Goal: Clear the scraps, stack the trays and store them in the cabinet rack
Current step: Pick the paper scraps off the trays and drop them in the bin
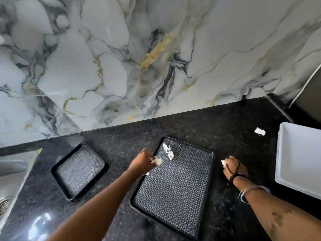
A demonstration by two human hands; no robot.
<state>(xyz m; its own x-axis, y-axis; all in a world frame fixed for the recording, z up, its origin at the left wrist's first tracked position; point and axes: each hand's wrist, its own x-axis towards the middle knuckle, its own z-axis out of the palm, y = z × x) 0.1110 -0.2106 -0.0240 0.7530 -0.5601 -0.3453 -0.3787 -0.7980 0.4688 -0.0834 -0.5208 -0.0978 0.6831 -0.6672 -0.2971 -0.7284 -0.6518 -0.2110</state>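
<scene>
A large black patterned tray [175, 192] lies in the middle of the dark counter. My left hand [144, 161] hovers over its left rim, closed on a white paper scrap [158, 161]. Two more white scraps [168, 151] lie on the tray's far corner. A smaller black tray [79, 171] sits to the left. A white tray [298, 160] sits at the right edge. My right hand [233, 168] rests on the counter right of the large tray, closed on a small white scrap [223, 162]. Another loose scrap [260, 131] lies on the counter near the white tray.
A steel sink [10, 178] takes up the left edge. The marble backsplash [139, 58] rises behind the black granite counter [217, 126]. A dark appliance or panel [311, 94] stands at the far right.
</scene>
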